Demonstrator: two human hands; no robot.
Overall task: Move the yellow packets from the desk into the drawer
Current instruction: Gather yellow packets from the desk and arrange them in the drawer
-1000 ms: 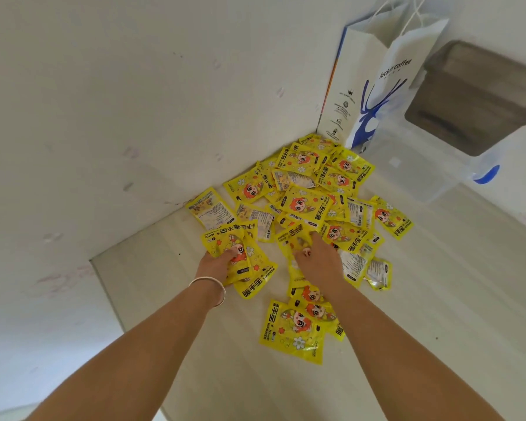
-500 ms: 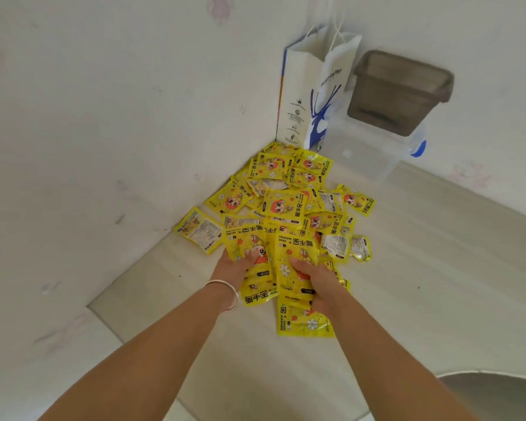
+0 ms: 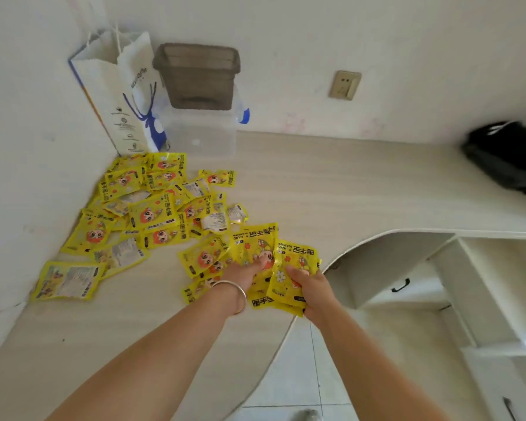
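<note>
Both the left hand and right hand gripped hand-warmer packets at the counter's front edge; the drawer lay rightward, nearer the right hand.

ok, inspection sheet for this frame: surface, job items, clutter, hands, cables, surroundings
Surface: pale wood-grain desk with a curved front edge, set into a wall corner.
Job's things: loose pile of yellow packets at the back left; a held bunch near the front edge. Drawer with a black handle under the desk, to the right.
Clutter: white paper bag, clear box with a grey tub on it, black bag far right.
Grips: left hand and right hand both hold packets of the bunch.
Cables: nothing seen.
Surroundings: white walls, wall socket, tiled floor.
</note>
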